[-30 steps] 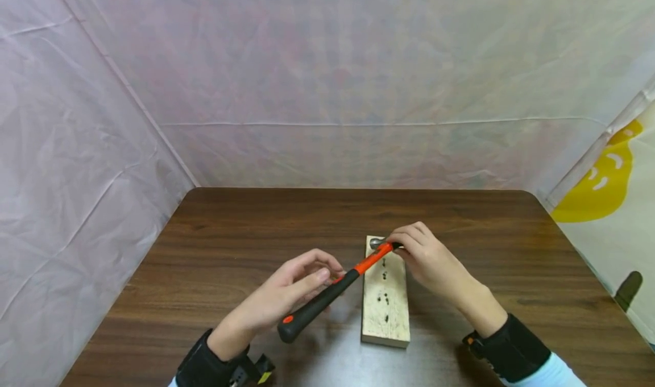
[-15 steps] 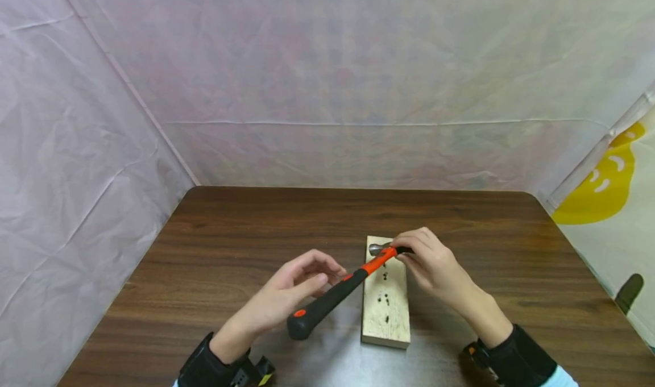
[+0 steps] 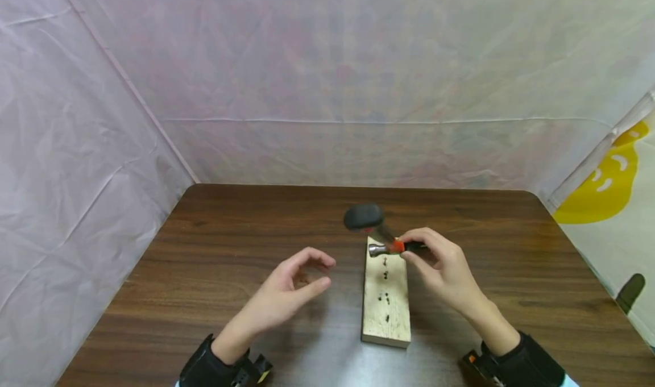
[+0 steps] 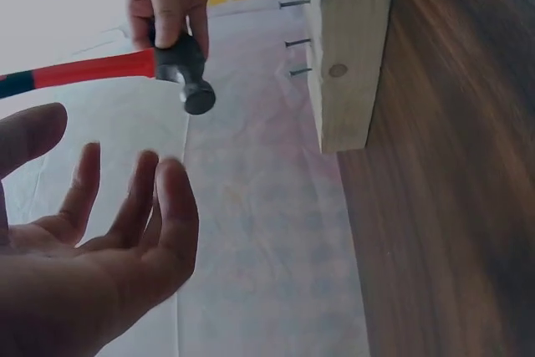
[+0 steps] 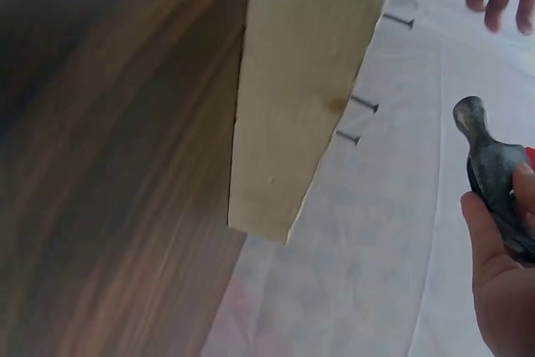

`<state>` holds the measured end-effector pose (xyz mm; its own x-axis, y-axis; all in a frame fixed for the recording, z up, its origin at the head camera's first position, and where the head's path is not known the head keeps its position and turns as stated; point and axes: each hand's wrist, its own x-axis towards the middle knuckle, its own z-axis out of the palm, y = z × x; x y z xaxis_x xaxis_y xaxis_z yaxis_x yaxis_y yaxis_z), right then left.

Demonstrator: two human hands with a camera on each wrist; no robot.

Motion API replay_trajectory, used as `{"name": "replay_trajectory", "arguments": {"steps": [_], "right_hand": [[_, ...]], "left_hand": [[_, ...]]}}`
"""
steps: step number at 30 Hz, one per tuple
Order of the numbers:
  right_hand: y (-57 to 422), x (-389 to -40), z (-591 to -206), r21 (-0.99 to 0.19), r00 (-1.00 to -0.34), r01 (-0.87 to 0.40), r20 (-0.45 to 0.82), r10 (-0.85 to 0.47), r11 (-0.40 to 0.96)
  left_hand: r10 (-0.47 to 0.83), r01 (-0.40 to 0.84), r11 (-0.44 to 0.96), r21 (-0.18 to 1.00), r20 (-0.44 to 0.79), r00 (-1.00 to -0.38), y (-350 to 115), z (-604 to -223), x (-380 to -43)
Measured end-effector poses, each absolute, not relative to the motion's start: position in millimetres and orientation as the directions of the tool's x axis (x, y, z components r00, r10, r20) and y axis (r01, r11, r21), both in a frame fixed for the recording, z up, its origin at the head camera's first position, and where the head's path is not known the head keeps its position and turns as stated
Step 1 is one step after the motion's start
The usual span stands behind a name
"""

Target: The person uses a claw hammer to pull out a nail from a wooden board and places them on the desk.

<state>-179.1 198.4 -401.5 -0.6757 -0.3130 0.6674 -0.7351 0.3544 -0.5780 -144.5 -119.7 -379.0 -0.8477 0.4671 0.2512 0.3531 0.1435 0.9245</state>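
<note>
My right hand (image 3: 445, 267) grips a claw hammer (image 3: 378, 250) by the claw end of its head, above the far end of a wooden block (image 3: 386, 325). The round striking face points left, and the orange and black handle, blurred in the head view, tips up so its black butt overlaps the table beyond. My left hand (image 3: 289, 284) is left of the block, fingers loosely bent and thumb apart, holding nothing. Several nails (image 4: 297, 43) stand partly driven out of the block's upper face. The right wrist view shows fingers and thumb around the dark hammer head (image 5: 497, 165).
The block lies lengthwise on a brown wood-grain table (image 3: 245, 222). Pale cloth sheeting (image 3: 338, 80) hangs behind and to the left. At the right is a white cloth with a yellow printed shape (image 3: 596, 185).
The hammer's handle has swung from pointing down-left beside my left hand to pointing up and away. My left hand has drawn slightly left, apart from the handle. The block stays put.
</note>
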Motion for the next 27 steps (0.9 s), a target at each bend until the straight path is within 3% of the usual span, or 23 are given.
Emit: {"name": "replay_trajectory", "arguments": {"steps": [9,18,27], "right_hand": [[187.5,-163.9,-399.2,-0.74,-0.787,-0.615,0.557,-0.266,0.273],[168.3,-149.1,-402.0,-0.805,-0.813,-0.566,0.509,-0.283,0.179],[152.8,-144.5,-404.0,-0.838,-0.817,-0.535,0.483,-0.314,0.103]], "left_hand": [[0.429,0.582,0.257,0.772,0.448,-0.784,-105.6,-378.1,-145.8],[0.419,0.618,0.237,0.75,0.495,-0.761,-92.8,-376.9,-145.1],[0.391,0.701,0.179,0.691,0.603,-0.695,-81.3,-370.6,-146.2]]}}
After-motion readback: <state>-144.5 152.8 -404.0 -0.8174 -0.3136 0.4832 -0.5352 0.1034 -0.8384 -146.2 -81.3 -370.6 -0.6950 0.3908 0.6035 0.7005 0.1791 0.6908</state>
